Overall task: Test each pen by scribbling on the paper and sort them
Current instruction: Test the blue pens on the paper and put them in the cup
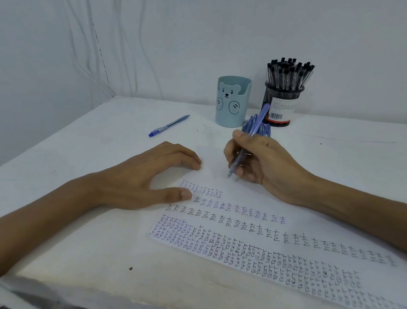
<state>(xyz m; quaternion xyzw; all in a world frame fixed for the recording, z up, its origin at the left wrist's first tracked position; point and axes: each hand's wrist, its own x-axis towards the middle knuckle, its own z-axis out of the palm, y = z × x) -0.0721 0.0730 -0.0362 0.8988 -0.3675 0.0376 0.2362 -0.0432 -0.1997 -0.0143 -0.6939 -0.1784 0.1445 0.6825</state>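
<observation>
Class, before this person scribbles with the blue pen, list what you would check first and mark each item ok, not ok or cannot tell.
1. Blue pen gripped in the right hand: ok.
2. Tip extended and over the paper: cannot tell, it is blurred.
3. Left hand flat on the paper to steady it: ok.
4. Blank space near the tip, above the rows of writing: ok.
5. Bear cup and mesh holder upright and in view for sorting: ok.
6. Loose pen lies apart from the paper: ok.
</observation>
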